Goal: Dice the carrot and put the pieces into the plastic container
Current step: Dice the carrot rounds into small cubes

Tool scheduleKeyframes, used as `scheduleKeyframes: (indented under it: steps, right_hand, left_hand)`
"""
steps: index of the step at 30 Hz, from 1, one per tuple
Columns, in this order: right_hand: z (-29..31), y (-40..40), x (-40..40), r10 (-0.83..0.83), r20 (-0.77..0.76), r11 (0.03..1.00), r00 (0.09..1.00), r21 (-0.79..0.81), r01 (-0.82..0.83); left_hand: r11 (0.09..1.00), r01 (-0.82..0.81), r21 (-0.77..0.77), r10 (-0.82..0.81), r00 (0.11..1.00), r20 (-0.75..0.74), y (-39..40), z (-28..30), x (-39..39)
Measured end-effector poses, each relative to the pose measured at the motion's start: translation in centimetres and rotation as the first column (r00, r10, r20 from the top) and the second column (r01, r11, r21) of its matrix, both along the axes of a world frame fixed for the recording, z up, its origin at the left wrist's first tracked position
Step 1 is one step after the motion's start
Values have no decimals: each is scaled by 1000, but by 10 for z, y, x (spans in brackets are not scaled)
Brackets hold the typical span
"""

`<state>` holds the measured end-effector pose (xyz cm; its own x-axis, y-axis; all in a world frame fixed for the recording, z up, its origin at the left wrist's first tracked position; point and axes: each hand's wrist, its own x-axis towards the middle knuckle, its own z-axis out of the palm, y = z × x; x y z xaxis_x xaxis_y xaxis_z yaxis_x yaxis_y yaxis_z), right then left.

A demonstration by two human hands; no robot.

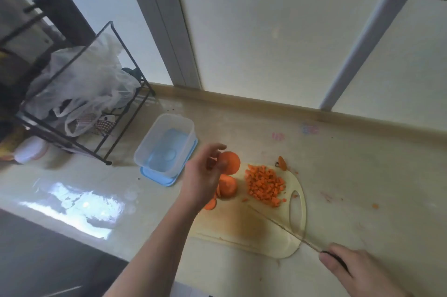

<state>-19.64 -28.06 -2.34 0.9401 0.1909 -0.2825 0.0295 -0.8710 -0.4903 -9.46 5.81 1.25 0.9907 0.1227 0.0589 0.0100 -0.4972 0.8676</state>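
A pale, glossy worktop (350, 175) runs beneath frosted window panels and carries everything here. At its left end stands a black wire rack (79, 112) stuffed with crumpled plastic bags (82, 83). A translucent cutting board (244, 226) lies at the near middle, its handle slot towards the right. Just left of the board's far end sits the clear plastic container (164, 144), resting on its blue lid (157, 177) and showing no carrot inside.

The left hand (205, 175) reaches in over the board's far left corner, its fingers curled round a thick carrot piece (229, 162) with the round cut face turned up. Directly beneath it a second carrot chunk (227, 185) stands on the board, with a few thin slices (210, 203) beside it, partly hidden by the wrist. To the right of these lies a heap of diced carrot (263, 185) (small orange cubes, loosely piled), still on the board. A carrot end (281, 162) rests just past the board's far edge.

The right hand (355, 270) at the lower right grips the dark handle of a knife (285, 229), whose thin blade stretches low across the board, its tip pointing towards the carrot.
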Motion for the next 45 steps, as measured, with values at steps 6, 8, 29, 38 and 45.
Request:
scheduleKeyframes:
  steps: [6,8,29,38,45]
  right_hand:
    - [1,24,29,87,-209,989,974,132,-60]
    - [0,28,37,106,-244,985,964,160,-68]
    - [13,47,31,104,-287,983,952,175,-55]
    - [-5,42,5,-16,-98,998,995,52,21]
    - [-4,37,7,60,-119,998,991,29,-57]
  left_hand:
    - [988,-145,55,148,988,-52,-14,-57,-91]
    - [985,-135,106,145,985,-92,-29,-76,-107]
    - [858,-29,513,-106,967,232,-64,-126,-129]
    - [859,6,511,-149,960,238,-58,-126,-130]
    - [872,-1,490,-131,963,236,-59,-128,-130]
